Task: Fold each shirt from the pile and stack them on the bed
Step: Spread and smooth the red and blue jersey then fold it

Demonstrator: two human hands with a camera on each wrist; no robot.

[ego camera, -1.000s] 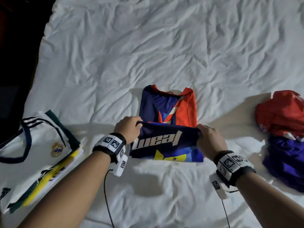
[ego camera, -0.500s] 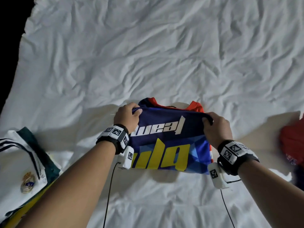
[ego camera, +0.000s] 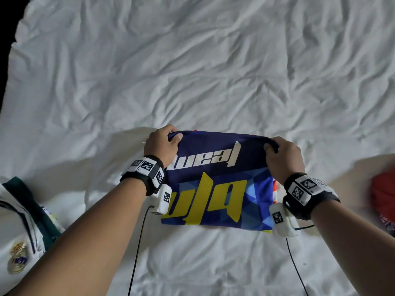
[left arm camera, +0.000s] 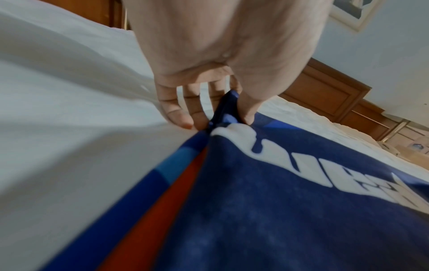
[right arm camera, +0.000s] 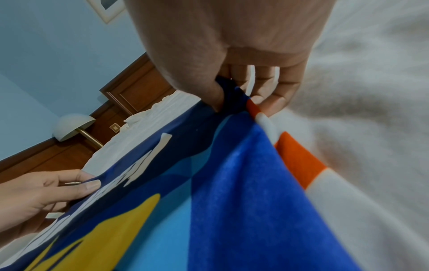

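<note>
A navy and blue shirt with white and yellow lettering lies folded on the white bed, its near half doubled over the far half. My left hand pinches the shirt's far left corner between thumb and fingers. At the far right corner, my right hand pinches the cloth the same way. Orange and white cloth shows under the right edge. A stack of folded shirts, white one on top, lies at the left edge.
A red shirt from the unfolded pile shows at the right edge. The bed's left edge drops into darkness. A wooden headboard and a wall lamp stand beyond the bed.
Both hands have carried the shirt's near edge away from me over its far half, covering the red collar area. The view has shifted, pushing the stack and pile toward the frame edges.
</note>
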